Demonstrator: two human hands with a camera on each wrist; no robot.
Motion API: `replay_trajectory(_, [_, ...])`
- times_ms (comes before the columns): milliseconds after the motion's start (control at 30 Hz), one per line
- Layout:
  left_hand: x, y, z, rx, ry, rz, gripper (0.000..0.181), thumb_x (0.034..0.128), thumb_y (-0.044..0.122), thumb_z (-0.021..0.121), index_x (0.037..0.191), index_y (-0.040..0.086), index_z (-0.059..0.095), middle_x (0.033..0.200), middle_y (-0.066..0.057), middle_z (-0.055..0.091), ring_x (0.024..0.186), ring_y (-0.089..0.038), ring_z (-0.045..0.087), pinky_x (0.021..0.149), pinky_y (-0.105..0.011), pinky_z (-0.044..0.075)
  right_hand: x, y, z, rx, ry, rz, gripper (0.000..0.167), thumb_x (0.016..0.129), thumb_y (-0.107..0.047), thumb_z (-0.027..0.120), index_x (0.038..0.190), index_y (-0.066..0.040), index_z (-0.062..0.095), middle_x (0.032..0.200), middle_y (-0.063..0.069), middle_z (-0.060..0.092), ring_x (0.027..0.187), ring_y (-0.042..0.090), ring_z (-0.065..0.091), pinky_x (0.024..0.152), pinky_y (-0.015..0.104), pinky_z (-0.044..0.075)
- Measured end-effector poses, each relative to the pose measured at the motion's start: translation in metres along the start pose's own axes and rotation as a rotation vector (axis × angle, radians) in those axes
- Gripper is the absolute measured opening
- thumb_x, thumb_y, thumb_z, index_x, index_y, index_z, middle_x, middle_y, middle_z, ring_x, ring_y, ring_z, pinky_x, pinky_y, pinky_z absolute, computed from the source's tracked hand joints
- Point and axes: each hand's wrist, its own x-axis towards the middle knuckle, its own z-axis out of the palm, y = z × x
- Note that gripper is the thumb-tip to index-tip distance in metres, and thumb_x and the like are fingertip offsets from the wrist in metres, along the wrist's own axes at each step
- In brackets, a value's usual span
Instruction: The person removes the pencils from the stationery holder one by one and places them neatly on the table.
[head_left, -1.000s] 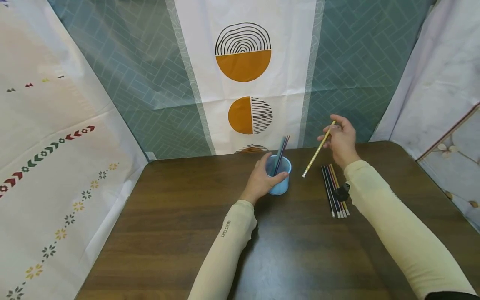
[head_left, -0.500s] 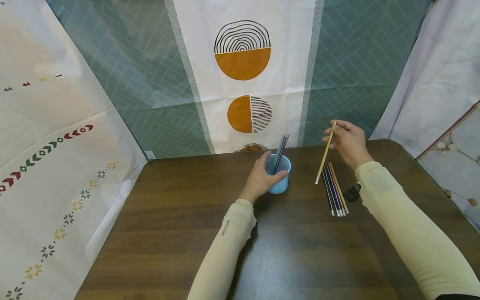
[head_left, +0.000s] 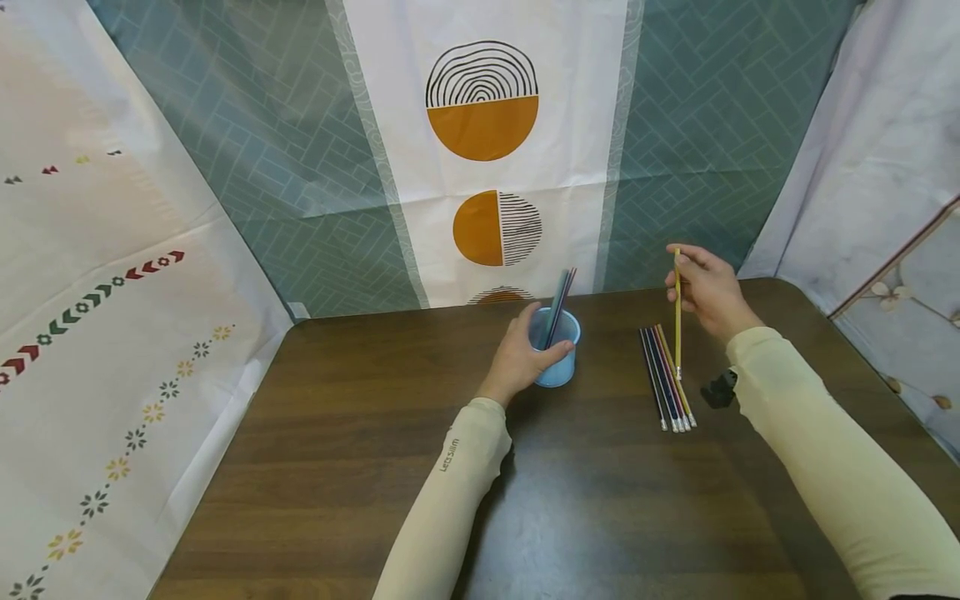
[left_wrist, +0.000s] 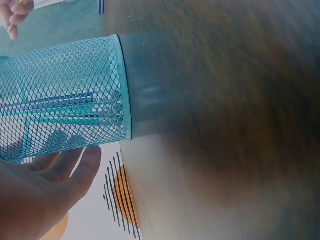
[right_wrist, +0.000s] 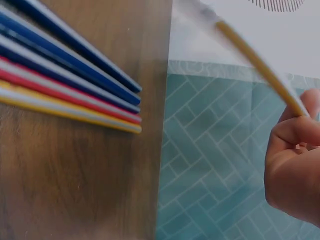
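Observation:
A light-blue mesh pencil cup stands upright near the table's far edge. My left hand grips its near left side, thumb and fingers spread around it. Several dark and teal pencils lean inside it, seen through the mesh in the left wrist view. Off to the right, my right hand pinches a yellow pencil near its upper end, so it hangs nearly upright with the eraser down. That eraser end is above or beside a row of pencils; contact cannot be told. Black, blue, red and yellow pencils make up the row.
The brown wooden table ends at a patterned cloth backdrop. White cloths hang at the left and right. A small black object sits at the right wrist, just right of the pencil row.
My right hand has moved right, away from the cup, bringing the yellow pencil over to the row and turning it more upright. The left hand stays on the cup.

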Motion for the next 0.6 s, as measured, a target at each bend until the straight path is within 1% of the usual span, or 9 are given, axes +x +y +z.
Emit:
replay_trajectory(67, [0.0,0.0,0.0,-0.001,0.001,-0.002,0.09,0.0823,0.055,0.078,0.156,0.03,0.034,0.145,-0.008,0.044,0.121,-0.032,0.05,0.096,-0.056,0.047,0.0,0.001,-0.003,-0.027,-0.009,0.008,0.026,0.108,-0.023,0.048,0.133,-0.019,0.054,0.078,0.0,0.06,0.06,0.011,0.057,0.045,0.019,0.035])
replay_trajectory(100, [0.0,0.0,0.0,-0.001,0.002,-0.003,0.09,0.0822,0.055,0.078,0.156,0.03,0.034,0.145,-0.008,0.044,0.121,-0.032,0.05,0.096,-0.056,0.047,0.0,0.001,-0.004,-0.017,-0.017,0.014,0.029,0.107,-0.022,0.05,0.135,-0.018,0.053,0.079,0.0,0.059,0.06,0.011,0.057,0.046,0.019,0.035])
replay_trajectory(167, [0.0,0.0,0.0,-0.001,0.003,-0.004,0.09,0.0823,0.055,0.078,0.156,0.03,0.034,0.146,-0.008,0.044,0.121,-0.032,0.05,0.096,-0.057,0.046,-0.001,0.002,-0.007,-0.008,-0.03,0.03,0.038,0.106,-0.021,0.052,0.143,-0.014,0.049,0.08,0.0,0.059,0.061,0.011,0.058,0.046,0.019,0.035])
replay_trajectory(300, [0.001,0.0,0.0,-0.002,0.003,-0.003,0.091,0.082,0.056,0.078,0.157,0.028,0.034,0.147,-0.008,0.043,0.122,-0.032,0.049,0.096,-0.058,0.046,-0.001,0.002,-0.013,-0.069,-0.049,0.061,0.054,0.105,-0.022,0.054,0.155,-0.008,0.037,0.083,-0.001,0.058,0.064,0.01,0.058,0.048,0.019,0.036])
replay_trajectory(367, [0.001,0.0,0.0,-0.004,0.003,0.0,0.092,0.0821,0.056,0.078,0.157,0.028,0.034,0.147,-0.009,0.043,0.122,-0.033,0.049,0.097,-0.058,0.045,-0.001,0.003,-0.016,-0.15,-0.047,0.068,0.058,0.106,-0.024,0.052,0.158,-0.007,0.032,0.083,-0.004,0.058,0.065,0.008,0.059,0.05,0.019,0.037])
replay_trajectory(433, [0.0,0.0,0.0,-0.007,0.002,0.001,0.092,0.0821,0.056,0.078,0.157,0.027,0.033,0.147,-0.009,0.043,0.122,-0.033,0.049,0.097,-0.058,0.045,-0.001,0.004,-0.019,-0.227,-0.041,0.066,0.059,0.107,-0.026,0.05,0.159,-0.006,0.03,0.083,-0.006,0.057,0.065,0.006,0.059,0.051,0.02,0.037])
replay_trajectory(600, [0.0,0.0,0.0,-0.009,0.004,0.004,0.093,0.0821,0.056,0.078,0.157,0.025,0.034,0.147,-0.01,0.043,0.122,-0.033,0.049,0.097,-0.059,0.045,-0.001,0.011,-0.026,-0.382,-0.01,0.059,0.057,0.107,-0.026,0.05,0.157,-0.004,0.032,0.082,-0.009,0.064,0.07,0.005,0.064,0.055,0.024,0.044])
